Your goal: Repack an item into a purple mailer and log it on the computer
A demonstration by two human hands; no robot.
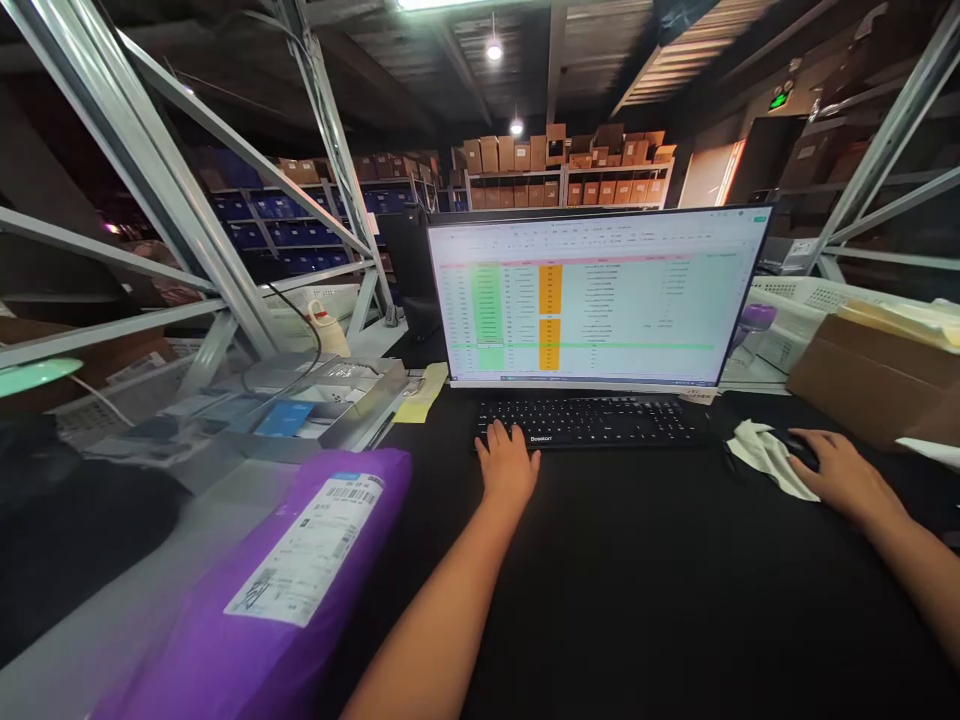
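Note:
My left hand [508,463] rests with fingers spread on the left end of a black keyboard [592,420]. My right hand [844,470] lies curled over a black mouse [796,447] on the black desk [622,600], beside a crumpled white cloth [765,455]. A wide monitor [596,297] stands behind the keyboard and shows a spreadsheet with green and orange columns.
A purple parcel [270,600] with a white shipping label lies at the lower left. A metal tray [330,400] with papers and a yellow note [424,393] sit left of the keyboard. A cardboard box [874,375] stands at the right. Steel rack struts and shelves of boxes surround the desk.

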